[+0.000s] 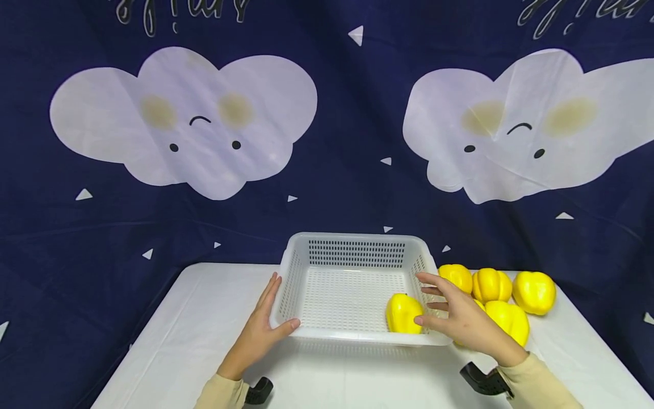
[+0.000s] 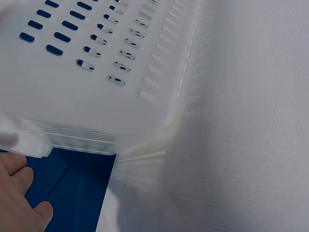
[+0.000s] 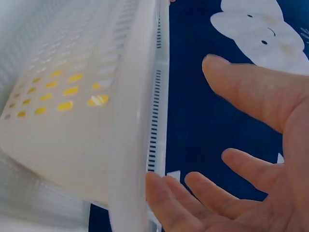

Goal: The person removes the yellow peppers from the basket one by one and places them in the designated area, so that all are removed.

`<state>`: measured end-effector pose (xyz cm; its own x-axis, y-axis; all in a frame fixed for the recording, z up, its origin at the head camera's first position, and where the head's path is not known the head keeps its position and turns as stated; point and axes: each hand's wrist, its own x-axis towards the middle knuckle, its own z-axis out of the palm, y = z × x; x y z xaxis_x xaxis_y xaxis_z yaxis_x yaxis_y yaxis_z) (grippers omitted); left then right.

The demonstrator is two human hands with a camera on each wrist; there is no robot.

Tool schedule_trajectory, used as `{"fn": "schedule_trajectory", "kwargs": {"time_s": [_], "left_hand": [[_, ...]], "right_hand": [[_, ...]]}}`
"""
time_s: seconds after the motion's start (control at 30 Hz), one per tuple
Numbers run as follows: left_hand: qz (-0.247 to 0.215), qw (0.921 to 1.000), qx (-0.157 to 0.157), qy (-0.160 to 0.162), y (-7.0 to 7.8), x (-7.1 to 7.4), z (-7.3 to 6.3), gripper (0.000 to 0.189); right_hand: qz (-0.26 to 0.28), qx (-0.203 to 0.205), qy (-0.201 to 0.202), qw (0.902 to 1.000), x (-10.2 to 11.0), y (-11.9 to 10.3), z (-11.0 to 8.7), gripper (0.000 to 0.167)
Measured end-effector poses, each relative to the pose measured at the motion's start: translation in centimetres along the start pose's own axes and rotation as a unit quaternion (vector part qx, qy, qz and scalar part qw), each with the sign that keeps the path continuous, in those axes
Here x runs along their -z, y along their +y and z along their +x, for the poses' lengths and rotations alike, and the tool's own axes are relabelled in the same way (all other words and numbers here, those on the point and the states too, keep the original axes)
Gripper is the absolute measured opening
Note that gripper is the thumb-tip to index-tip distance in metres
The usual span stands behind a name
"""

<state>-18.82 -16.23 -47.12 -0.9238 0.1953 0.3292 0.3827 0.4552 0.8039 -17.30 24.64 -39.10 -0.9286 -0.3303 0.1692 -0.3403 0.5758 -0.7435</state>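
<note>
A white plastic basket [image 1: 347,335] with slotted walls stands on the table. One yellow bell pepper [image 1: 403,313] lies inside at its front right; its colour shows through slots in the basket wall [image 3: 67,159] in the right wrist view. My left hand [image 1: 258,335] rests at the basket's front left corner, thumb over the rim and straight fingers along the outer side. In the left wrist view its fingertips [image 2: 21,179] appear beside the rim. Over the basket's right rim is my right hand [image 1: 462,315], fingers spread and thumb beside the pepper, nothing gripped.
Several more yellow bell peppers [image 1: 533,292] are grouped on the white tablecloth [image 1: 204,307], right of the basket and partly behind the right hand. A dark blue curtain [image 1: 352,142] with printed clouds hangs behind the table's far edge.
</note>
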Motion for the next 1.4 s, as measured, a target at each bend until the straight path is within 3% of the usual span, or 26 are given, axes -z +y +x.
{"fn": "schedule_trajectory", "kwargs": {"time_s": [0.37,0.6,1.0,1.4], "left_hand": [[0.005,1.0,-0.003,0.002,-0.2,0.1,-0.1,0.098],[0.006,1.0,-0.004,0.002,-0.2,0.1,-0.1,0.098],[0.003,1.0,0.002,0.002,-0.2,0.0,0.0,0.099],[-0.001,1.0,0.002,-0.002,-0.1,-0.1,0.0,0.098]], "right_hand": [[-0.052,-0.022,-0.049,0.9972,-1.6,-0.6,1.1,0.082],[-0.117,-0.004,-0.053,0.9917,-2.3,-1.1,1.7,0.08],[-0.134,-0.056,-0.078,0.9863,-3.4,-1.4,2.5,0.089],[-0.154,-0.043,-0.094,0.9827,-4.1,-0.8,3.2,0.076]]}}
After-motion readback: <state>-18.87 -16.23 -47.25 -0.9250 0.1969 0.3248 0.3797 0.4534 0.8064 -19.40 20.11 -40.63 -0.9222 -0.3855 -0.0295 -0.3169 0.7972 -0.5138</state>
